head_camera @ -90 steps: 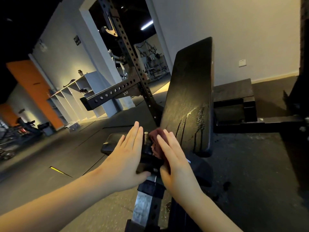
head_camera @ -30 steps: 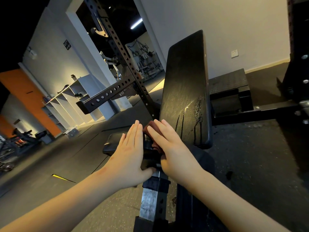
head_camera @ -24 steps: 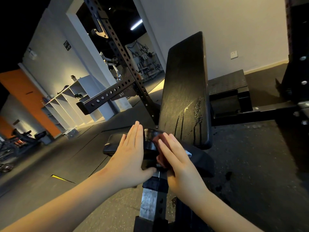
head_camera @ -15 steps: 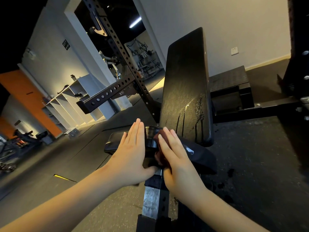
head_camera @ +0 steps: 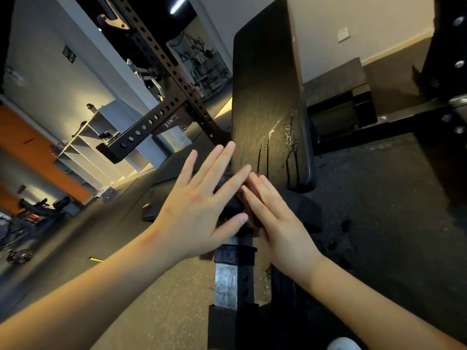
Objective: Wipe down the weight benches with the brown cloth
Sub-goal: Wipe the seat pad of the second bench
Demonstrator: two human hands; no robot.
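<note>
A black weight bench stands before me with its backrest pad [head_camera: 265,92] raised steeply; wet streaks run down its lower right part. The seat pad [head_camera: 300,210] lies below it. My right hand [head_camera: 278,218] lies flat on the brown cloth [head_camera: 249,198], pressing it on the left end of the seat pad near the hinge; only a small reddish-brown patch shows beside the fingers. My left hand [head_camera: 199,205] is flat with fingers spread, resting against the bench's left side just beside the cloth.
A black perforated rack upright [head_camera: 161,56] and its crossbar [head_camera: 141,132] rise at the left of the bench. White shelves [head_camera: 101,147] and an orange wall panel stand far left. A black box [head_camera: 338,107] sits behind the bench, another rack post [head_camera: 452,46] at right.
The view has tilted and come closer to the bench. My left hand's fingers have spread apart and reached further up. My right hand with the cloth stays at the seat's left end.
</note>
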